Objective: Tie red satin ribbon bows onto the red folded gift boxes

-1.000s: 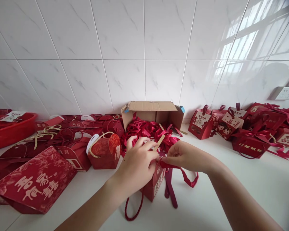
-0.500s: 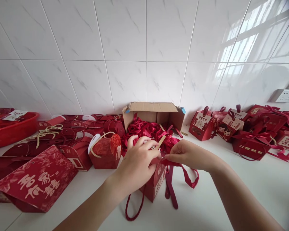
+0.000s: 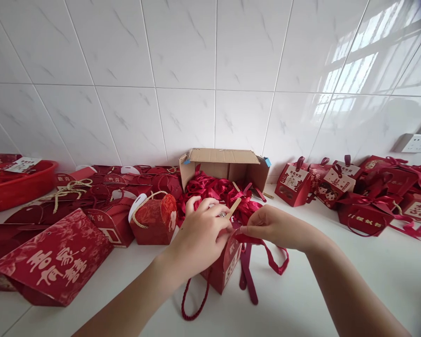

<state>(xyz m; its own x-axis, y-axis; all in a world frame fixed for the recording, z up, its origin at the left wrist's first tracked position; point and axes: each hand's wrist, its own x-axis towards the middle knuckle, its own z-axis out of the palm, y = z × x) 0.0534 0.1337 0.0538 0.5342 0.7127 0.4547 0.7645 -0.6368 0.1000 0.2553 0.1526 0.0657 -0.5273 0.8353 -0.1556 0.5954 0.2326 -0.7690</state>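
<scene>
Left hand is clamped over the top of the small red gift box. Red ribbon is pinched at thumb and fingertips of right hand. Box is stood on white counter, just before cardboard carton. Counted: one box held, one carton, one red basin.

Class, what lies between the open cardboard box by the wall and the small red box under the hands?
In the head view, a heap of red ribbons spills from the cardboard box toward the small red box.
</scene>
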